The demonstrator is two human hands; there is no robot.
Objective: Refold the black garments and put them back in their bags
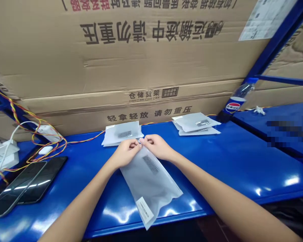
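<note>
2 hands on 1 frosted bag (151, 183) | L hand (125, 153) & R hand (158, 146) fingers pinched shut on its top edge | bag flat on blue bench (242, 161) | 2 bag stacks (122, 133) behind

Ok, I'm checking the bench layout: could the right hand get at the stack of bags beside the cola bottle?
Probably yes. Only bare blue tabletop lies between the right hand and that stack of bags, though it is pinching the frosted bag now.

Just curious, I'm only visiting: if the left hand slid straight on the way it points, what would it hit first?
Probably the right hand: the left hand pinches the frosted bag fingertip to fingertip with it. Past that, the stack of bags, though depth is unclear.
</note>
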